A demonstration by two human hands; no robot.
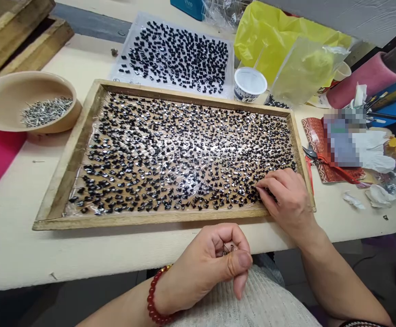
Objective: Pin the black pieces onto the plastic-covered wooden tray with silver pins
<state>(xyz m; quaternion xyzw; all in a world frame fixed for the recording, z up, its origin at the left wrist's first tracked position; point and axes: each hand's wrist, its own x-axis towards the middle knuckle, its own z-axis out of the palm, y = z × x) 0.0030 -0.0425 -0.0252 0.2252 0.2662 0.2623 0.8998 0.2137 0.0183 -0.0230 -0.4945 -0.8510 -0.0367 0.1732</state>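
Note:
My left hand (214, 263) is curled shut in front of the table edge, thumb over fingers. A few small metal pins (230, 249) show inside its curl. My right hand (284, 200) reaches over the near right corner of a shallow wooden-framed tray (157, 220). Its thumb and fingertips are pinched together down among small shiny black pieces (170, 154). Whatever lies between those fingertips is too small to make out. Rows of these black pieces cover the tray's bottom, which has a glossy clear film.
A beige bowl (0, 109) of metal pins (47, 111) stands left of the tray. Behind it lies a clear sheet (126, 47) with black pieces. A white cup (250, 81), yellow bag (289, 32), scissors (330, 163) and crumpled tissues (380, 196) are at the back and right.

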